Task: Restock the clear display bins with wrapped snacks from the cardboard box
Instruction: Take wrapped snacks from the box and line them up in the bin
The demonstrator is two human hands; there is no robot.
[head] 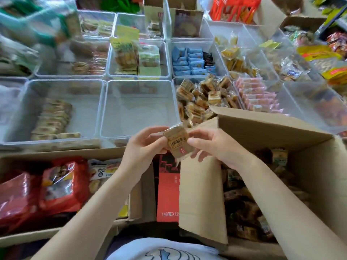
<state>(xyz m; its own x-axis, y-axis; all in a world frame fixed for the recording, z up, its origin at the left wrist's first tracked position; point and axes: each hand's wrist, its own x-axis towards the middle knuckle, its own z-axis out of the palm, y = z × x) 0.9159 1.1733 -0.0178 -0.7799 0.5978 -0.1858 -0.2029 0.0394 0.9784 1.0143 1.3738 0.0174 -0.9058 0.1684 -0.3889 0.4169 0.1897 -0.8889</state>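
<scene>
While the cardboard box point(262, 128) stood open, both hands, left point(142, 145) and right point(212, 145), pinched one brown wrapped snack point(176, 141) together.

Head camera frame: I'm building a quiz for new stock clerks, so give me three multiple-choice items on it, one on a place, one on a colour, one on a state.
1. Where is the open cardboard box?
A. To the person's right, below the bins
B. On a top shelf
C. Inside a bin

2. What colour are the wrappers in the bin just behind the heaped brown snacks bin?
A. Green
B. Blue
C. Purple

3. How is the brown wrapped snack held?
A. Lying loose in a bin
B. Under one flat palm
C. Between both hands

Answers: 1 A, its flaps stand open by the right arm. 2 B, the blue packets fill that bin. 3 C, fingers of the left hand and right hand pinch its edges.
</scene>
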